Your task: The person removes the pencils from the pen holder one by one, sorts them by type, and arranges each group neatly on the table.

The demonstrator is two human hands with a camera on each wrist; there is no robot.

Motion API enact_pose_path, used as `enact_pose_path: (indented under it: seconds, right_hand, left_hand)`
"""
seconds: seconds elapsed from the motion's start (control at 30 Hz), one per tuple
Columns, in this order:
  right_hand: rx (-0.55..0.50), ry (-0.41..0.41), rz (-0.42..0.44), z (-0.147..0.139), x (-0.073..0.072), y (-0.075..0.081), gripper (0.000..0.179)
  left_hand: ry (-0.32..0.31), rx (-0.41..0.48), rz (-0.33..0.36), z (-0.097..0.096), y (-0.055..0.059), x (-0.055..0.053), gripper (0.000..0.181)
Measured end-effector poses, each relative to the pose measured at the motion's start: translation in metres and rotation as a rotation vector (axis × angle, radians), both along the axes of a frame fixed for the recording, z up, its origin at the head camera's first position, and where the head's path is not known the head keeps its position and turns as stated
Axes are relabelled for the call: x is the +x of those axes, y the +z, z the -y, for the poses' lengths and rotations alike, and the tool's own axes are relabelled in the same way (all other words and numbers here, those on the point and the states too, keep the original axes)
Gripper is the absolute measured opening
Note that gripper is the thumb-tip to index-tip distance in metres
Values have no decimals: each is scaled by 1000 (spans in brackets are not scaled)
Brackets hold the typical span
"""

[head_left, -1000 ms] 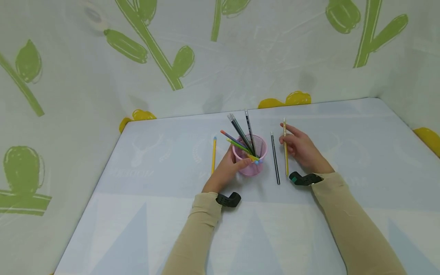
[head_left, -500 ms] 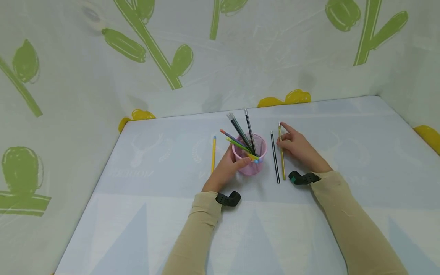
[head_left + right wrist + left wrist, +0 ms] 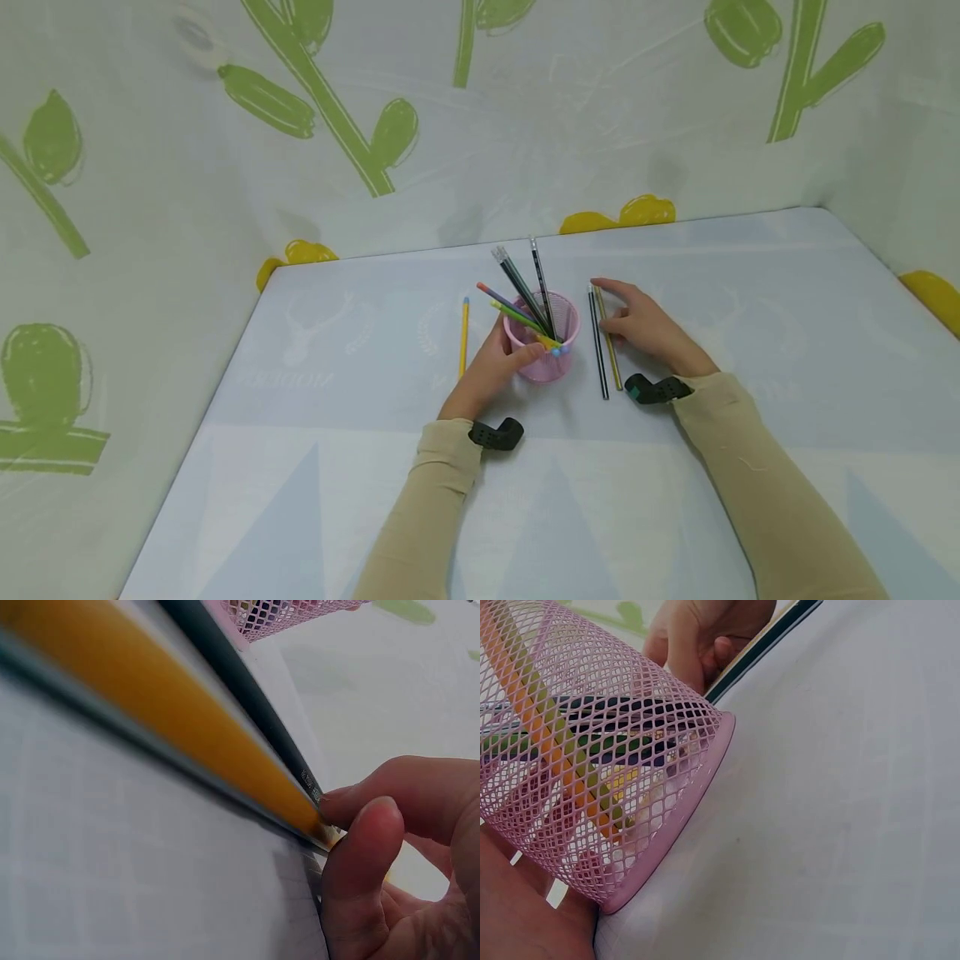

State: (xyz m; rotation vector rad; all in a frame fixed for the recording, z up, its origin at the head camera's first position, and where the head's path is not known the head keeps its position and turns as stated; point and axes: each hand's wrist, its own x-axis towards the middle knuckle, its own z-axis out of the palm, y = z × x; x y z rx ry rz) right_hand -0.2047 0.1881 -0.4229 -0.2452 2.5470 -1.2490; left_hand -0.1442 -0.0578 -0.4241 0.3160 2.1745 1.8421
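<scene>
My left hand [image 3: 487,371] grips a pink mesh pen cup [image 3: 546,373], thumb at the near side of its rim. Several pencils and coloured pens [image 3: 517,308] lean in the cup, and their lower ends show through the mesh in the left wrist view. To the cup's right, my right hand [image 3: 651,329] pinches a gold-yellow pencil [image 3: 613,367] between thumb and fingers near its far end. Close along that pencil's left side lies a dark striped pencil [image 3: 599,354]. In the right wrist view the thumb [image 3: 367,847] presses at the pencil's end.
Left of the cup lies a yellow pencil [image 3: 464,333] with a blue end, its near end hidden by the left hand. The white table [image 3: 300,467] meets a patterned wall [image 3: 562,125] at the back. Black wrist devices [image 3: 497,434] sit on both sleeves.
My right hand has shifted left with the gold-yellow pencil, bringing it close beside the dark pencil. My left hand and the cup have stayed put.
</scene>
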Motion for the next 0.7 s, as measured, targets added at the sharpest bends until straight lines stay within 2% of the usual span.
enact_pose_path:
  seconds: [0.23, 0.47, 0.6, 0.7]
  right_hand:
    - [-2, -16, 25, 1, 0, 1, 59]
    - [-116, -137, 18, 2, 0, 0, 43]
    - [-274, -193, 14, 1, 1, -1, 37]
    - [-462, -175, 50, 0, 2, -2, 40]
  left_hand:
    - [-3, 4, -1, 0, 0, -1, 66]
    - [-19, 23, -35, 0, 0, -2, 68]
    - [-13, 17, -19, 0, 1, -1, 70]
    - [-9, 9, -8, 0, 1, 0, 71]
